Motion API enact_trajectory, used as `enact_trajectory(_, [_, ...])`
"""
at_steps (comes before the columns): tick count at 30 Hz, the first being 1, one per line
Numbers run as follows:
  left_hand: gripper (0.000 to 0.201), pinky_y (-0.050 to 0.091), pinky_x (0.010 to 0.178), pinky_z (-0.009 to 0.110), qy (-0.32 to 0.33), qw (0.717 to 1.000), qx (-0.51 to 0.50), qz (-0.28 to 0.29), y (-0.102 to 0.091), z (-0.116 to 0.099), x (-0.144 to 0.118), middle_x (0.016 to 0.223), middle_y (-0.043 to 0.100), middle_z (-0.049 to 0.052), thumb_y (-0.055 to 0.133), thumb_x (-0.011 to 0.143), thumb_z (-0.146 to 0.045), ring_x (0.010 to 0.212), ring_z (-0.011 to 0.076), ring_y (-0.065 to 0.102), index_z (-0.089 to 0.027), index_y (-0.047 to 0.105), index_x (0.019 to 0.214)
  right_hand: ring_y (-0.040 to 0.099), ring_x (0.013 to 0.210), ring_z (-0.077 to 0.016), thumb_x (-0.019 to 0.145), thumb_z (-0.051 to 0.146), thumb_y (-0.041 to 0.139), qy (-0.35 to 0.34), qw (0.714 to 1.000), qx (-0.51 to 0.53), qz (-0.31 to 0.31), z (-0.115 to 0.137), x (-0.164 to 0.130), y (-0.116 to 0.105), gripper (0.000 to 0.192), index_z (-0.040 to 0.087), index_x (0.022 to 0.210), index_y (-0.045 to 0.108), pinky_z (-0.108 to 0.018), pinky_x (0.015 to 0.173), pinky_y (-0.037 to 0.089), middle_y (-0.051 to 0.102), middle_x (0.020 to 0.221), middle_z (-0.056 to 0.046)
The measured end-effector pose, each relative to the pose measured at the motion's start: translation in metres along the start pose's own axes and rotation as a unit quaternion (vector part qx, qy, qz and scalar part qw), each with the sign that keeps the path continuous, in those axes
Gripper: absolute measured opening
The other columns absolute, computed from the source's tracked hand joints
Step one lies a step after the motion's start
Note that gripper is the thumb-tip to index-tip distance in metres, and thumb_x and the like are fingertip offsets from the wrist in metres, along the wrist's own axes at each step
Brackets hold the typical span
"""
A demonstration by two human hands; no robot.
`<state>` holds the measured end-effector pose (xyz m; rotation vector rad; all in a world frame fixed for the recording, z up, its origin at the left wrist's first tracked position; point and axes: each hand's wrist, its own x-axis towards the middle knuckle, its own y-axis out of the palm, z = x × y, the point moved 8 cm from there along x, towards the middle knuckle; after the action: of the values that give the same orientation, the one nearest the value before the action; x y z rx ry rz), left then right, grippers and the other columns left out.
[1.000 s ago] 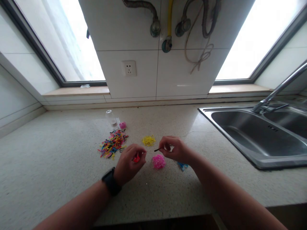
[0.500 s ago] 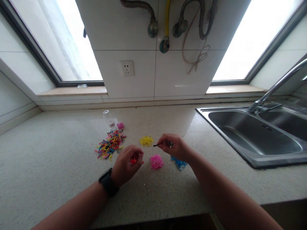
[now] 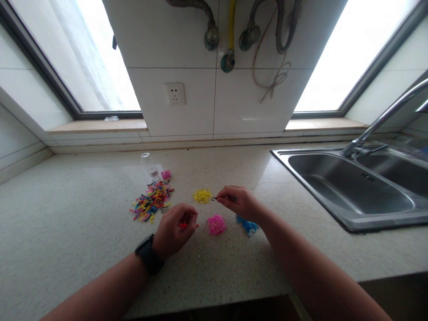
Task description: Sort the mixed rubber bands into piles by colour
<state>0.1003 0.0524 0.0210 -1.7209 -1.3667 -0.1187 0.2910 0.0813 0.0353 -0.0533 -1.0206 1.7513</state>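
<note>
My right hand (image 3: pixel 239 200) is closed in a pinch on a small black rubber band (image 3: pixel 214 199), which hangs from the fingertips beside a yellow pile of bands (image 3: pixel 202 195). Something dark also shows inside its curled fingers. My left hand (image 3: pixel 177 227), with a black watch on the wrist, is curled closed near the counter. Red bands (image 3: pixel 183 225) show between its thumb and fingers; I cannot tell whether they are held or lie beneath. To its right is a pink pile (image 3: pixel 216 224). A blue pile (image 3: pixel 247 225) sits partly hidden under my right wrist.
A mixed-colour heap of bands (image 3: pixel 152 200) lies left of my hands. Behind it are a clear plastic container (image 3: pixel 149 166) and a small pink object (image 3: pixel 166 174). A steel sink (image 3: pixel 347 187) with a faucet (image 3: pixel 377 125) is set into the counter at right.
The view has shifted slightly. My right hand has edged a little towards the yellow pile, and the black band now shows as a hooked shape. My left hand keeps its pose.
</note>
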Motion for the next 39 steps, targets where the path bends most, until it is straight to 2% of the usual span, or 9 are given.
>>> enact_trajectory(3, [0.006, 0.040, 0.054, 0.021, -0.005, 1.000, 0.005, -0.003, 0.000, 0.002, -0.001, 0.068, 0.056, -0.003, 0.057, 0.086, -0.014, 0.056, 0.0092, 0.050, -0.019, 0.058, 0.088, 0.059, 0.072, -0.0120, 0.096, 0.029, 0.056, -0.034, 0.993, -0.110, 0.024, -0.004, 0.001, -0.004, 0.018, 0.018, 0.099, 0.070, -0.024, 0.067, 0.043, 0.068, 0.083, -0.004])
enact_trajectory(6, [0.006, 0.040, 0.052, 0.020, -0.007, 1.000, 0.004, -0.009, -0.001, 0.003, -0.002, 0.067, 0.057, -0.003, 0.056, 0.086, -0.014, 0.054, 0.0086, 0.050, -0.019, 0.059, 0.088, 0.064, 0.083, -0.0154, 0.098, 0.030, 0.053, -0.021, 0.974, -0.220, 0.038, -0.018, 0.001, -0.014, 0.021, 0.020, 0.100, 0.071, -0.027, 0.075, 0.043, 0.071, 0.090, -0.006])
enact_trajectory(13, [0.004, 0.040, 0.050, 0.018, -0.005, 1.000, 0.006, -0.016, -0.002, 0.002, -0.003, 0.062, 0.054, -0.005, 0.057, 0.086, -0.015, 0.051, 0.0076, 0.048, -0.019, 0.059, 0.088, 0.066, 0.088, -0.0173, 0.097, 0.029, 0.053, 0.048, 0.950, -0.304, 0.051, -0.049, -0.004, -0.036, 0.021, 0.024, 0.100, 0.073, -0.028, 0.075, 0.044, 0.073, 0.094, -0.004])
enact_trajectory(20, [0.004, 0.039, 0.048, 0.017, 0.003, 1.000, -0.007, -0.018, -0.001, 0.002, -0.004, 0.060, 0.051, -0.005, 0.057, 0.087, -0.015, 0.049, 0.0071, 0.046, -0.019, 0.058, 0.088, 0.066, 0.090, -0.0178, 0.096, 0.030, 0.053, 0.054, 0.949, -0.296, 0.090, -0.057, -0.007, -0.035, 0.022, 0.026, 0.103, 0.074, -0.028, 0.075, 0.045, 0.074, 0.096, -0.004])
enact_trajectory(30, [0.005, 0.039, 0.049, 0.018, -0.003, 1.000, -0.010, -0.011, -0.001, 0.003, -0.006, 0.062, 0.054, -0.005, 0.057, 0.086, -0.015, 0.050, 0.0077, 0.047, -0.019, 0.059, 0.088, 0.067, 0.089, -0.0180, 0.099, 0.032, 0.046, 0.060, 0.960, -0.272, 0.033, -0.057, -0.005, -0.041, 0.028, 0.023, 0.099, 0.073, -0.029, 0.077, 0.046, 0.074, 0.096, -0.005])
enact_trajectory(35, [0.007, 0.038, 0.052, 0.020, 0.032, 0.999, -0.003, 0.016, 0.005, -0.002, -0.005, 0.061, 0.054, -0.005, 0.058, 0.084, -0.014, 0.052, 0.0083, 0.047, -0.020, 0.059, 0.088, 0.067, 0.085, -0.0172, 0.096, 0.030, 0.050, 0.054, 0.971, -0.231, 0.010, -0.062, -0.004, -0.037, 0.023, 0.023, 0.098, 0.072, -0.028, 0.075, 0.046, 0.074, 0.096, -0.003])
enact_trajectory(39, [0.010, 0.038, 0.054, 0.021, 0.060, 0.997, 0.006, 0.042, 0.009, -0.011, -0.003, 0.063, 0.055, -0.004, 0.056, 0.083, -0.012, 0.053, 0.0086, 0.048, -0.020, 0.059, 0.089, 0.063, 0.072, -0.0158, 0.095, 0.032, 0.051, 0.057, 0.981, -0.185, -0.027, -0.072, -0.002, -0.035, 0.024, 0.022, 0.097, 0.072, -0.027, 0.067, 0.045, 0.074, 0.090, -0.004])
